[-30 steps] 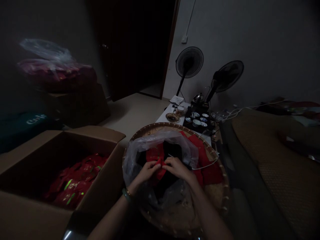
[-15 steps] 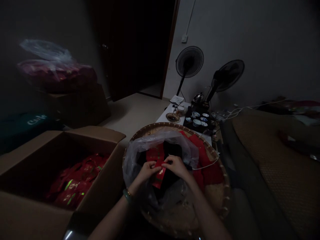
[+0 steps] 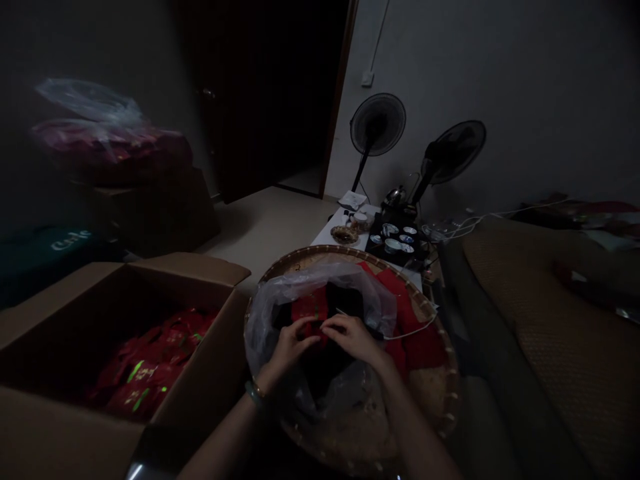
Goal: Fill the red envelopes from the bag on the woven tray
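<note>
Both hands meet over a clear plastic bag that lies open in a round woven bamboo tray. My left hand, with a bangle at the wrist, has its thumb and forefinger curved around a small red strip. From the other side, my right hand pinches at the strip's edge. My fingers hide most of that strip. Beyond them in the bag lie a flat red piece with a faint pattern and black cloth. A pale, thin pointed thing shows just above my right hand.
Left of the tray stands an open cardboard box holding many red pieces. Red cloth lies on the tray's right side, crossed by a white cord. Behind are a low table with tea cups and two standing fans. The room is dim.
The red strip with gold print that hung below my fingers no longer shows there; black cloth is seen instead. My left thumb and forefinger are farther apart.
</note>
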A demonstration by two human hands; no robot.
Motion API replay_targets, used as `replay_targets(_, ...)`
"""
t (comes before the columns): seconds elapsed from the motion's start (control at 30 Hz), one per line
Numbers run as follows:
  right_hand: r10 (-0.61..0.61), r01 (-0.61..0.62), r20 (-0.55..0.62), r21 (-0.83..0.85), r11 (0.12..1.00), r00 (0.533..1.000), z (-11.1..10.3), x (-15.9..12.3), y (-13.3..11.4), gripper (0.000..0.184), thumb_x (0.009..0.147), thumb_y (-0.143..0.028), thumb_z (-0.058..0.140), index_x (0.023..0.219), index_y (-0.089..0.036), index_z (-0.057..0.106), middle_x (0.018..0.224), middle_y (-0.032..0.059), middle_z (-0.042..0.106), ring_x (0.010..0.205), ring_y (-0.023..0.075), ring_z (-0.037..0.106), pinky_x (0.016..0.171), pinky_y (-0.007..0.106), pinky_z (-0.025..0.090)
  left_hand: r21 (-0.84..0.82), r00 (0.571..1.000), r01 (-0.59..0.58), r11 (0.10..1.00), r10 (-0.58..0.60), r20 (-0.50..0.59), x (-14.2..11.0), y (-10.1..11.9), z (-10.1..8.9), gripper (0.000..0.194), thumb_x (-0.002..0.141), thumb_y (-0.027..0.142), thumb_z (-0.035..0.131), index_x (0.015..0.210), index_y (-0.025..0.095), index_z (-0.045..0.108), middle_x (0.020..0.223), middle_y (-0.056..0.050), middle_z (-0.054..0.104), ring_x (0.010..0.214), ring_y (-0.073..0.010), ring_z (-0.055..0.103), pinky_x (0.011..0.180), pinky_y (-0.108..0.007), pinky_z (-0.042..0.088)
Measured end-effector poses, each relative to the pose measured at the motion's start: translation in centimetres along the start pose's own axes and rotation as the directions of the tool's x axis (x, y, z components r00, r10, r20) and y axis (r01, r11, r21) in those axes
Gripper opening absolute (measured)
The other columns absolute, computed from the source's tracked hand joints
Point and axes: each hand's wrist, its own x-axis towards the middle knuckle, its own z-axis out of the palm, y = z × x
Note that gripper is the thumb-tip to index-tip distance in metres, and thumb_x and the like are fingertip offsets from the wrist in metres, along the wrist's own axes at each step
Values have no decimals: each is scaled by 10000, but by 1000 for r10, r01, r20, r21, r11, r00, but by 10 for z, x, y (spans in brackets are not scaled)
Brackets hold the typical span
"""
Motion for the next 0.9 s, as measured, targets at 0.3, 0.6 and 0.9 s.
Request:
replay_targets(0.3, 52, -60, -100, -76, 995, 994, 10, 1, 4, 90, 745, -157, 560, 721, -194, 639, 719, 12, 644, 655, 138, 594, 597, 233, 444, -78, 998, -25, 997, 30, 62, -3, -2, 0, 670, 572, 258, 757, 1189, 182, 508, 1180, -90, 570, 1020, -214, 545, 890, -309, 424)
replay_targets(0.6, -130, 123, -50, -137, 983, 990, -5, -6, -23, 163, 833, -225, 508, 878, -222, 665, 913, 35, 623, 855, 145, 573, 773, 267, 444, 7, 978, 24, 1000, -25, 206, -4, -19, 0, 222, 676, 253, 655, 837, 100, 670, 697, -10, 647, 624, -129, 537, 610, -216, 429)
replay_targets(0.9, 196, -58, 152, -631, 774, 969, -4, -8, -59, 159, 772, -260, 585, 901, -221, 668, 872, 58, 678, 812, 204, 624, 679, 269, 434, 244, 970, -159, 957, 107, 216, -6, -2, -7, 373, 619, -6, 485, 901, 134, 685, 725, -2, 671, 647, -121, 566, 632, -189, 413)
